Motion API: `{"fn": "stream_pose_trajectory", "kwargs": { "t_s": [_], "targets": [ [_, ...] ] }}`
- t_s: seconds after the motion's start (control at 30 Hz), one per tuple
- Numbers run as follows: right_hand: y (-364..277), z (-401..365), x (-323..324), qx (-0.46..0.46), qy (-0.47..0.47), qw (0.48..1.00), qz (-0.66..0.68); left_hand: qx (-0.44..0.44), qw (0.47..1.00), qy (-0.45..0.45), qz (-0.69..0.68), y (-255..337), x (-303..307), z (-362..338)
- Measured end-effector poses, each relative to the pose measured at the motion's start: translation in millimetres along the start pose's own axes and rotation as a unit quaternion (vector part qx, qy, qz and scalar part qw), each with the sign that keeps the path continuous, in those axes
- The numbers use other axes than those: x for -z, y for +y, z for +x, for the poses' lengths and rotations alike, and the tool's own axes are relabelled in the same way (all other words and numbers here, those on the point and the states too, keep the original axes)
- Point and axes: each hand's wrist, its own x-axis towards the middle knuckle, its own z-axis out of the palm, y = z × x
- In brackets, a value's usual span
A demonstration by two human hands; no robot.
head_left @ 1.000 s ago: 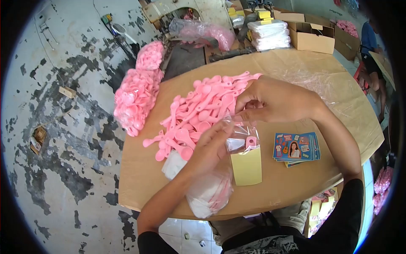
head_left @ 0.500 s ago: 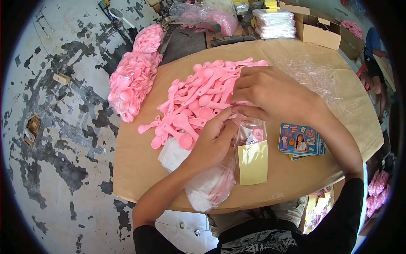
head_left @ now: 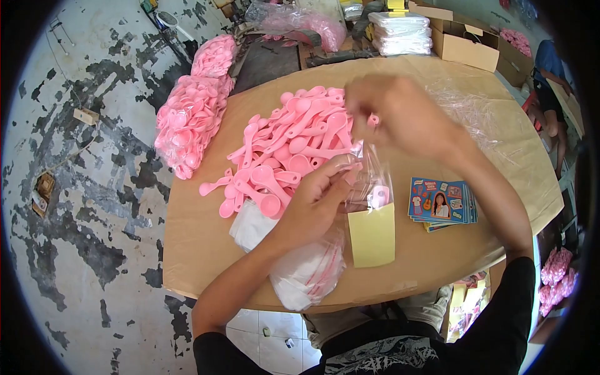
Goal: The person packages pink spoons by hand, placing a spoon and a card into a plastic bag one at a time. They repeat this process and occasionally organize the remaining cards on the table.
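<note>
Thumb and fingers of my left hand [head_left: 322, 197] pinch the top of a clear plastic bag [head_left: 373, 169]. A yellow card [head_left: 372, 236] and a small pink piece [head_left: 379, 196] show inside it. My right hand [head_left: 400, 115], blurred by motion, is up and to the right of the bag, its fingers curled; a bit of pink [head_left: 373, 120] shows at it. Left of that hand lies a heap of pink spoons [head_left: 294, 134]. Below my left hand are clear bags [head_left: 309, 275] and a white packet [head_left: 250, 228].
Blue printed cards [head_left: 440, 203] are stacked on the right of the brown table [head_left: 206, 256]. Clear strips [head_left: 469, 119] lie behind them. Bags of pink spoons [head_left: 190, 125] stand at the left edge. Cardboard boxes [head_left: 469, 50] are at the back; another person [head_left: 550, 87] is at far right.
My right hand has moved up and away from my left hand and the bag's opening. My left hand still holds the bag. The view has shifted slightly.
</note>
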Motion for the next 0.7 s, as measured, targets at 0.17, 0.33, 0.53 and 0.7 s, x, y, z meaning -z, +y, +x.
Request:
{"fn": "stream_pose_trajectory", "kwargs": {
  "t_s": [0.17, 0.33, 0.53, 0.7],
  "targets": [
    [67.3, -3.9, 58.4, -0.177, -0.064, 0.936, 0.299, -0.005, 0.989, 0.033, -0.146, -6.1, 11.0, 7.4],
    [175.1, -71.8, 58.9, -0.277, -0.201, 0.939, -0.017, 0.004, 0.986, 0.098, -0.131, -2.2, 4.1, 9.6],
    [140.2, -39.3, 78.0, -0.217, 0.002, 0.976, -0.002, 0.055, 0.993, 0.063, -0.080, -6.3, 0.0, 6.1],
    [115.7, -40.9, 76.8, -0.264, -0.233, 0.925, 0.144, 0.030, 0.990, 0.083, -0.112, -1.5, -1.2, 5.4]
  ]
}}
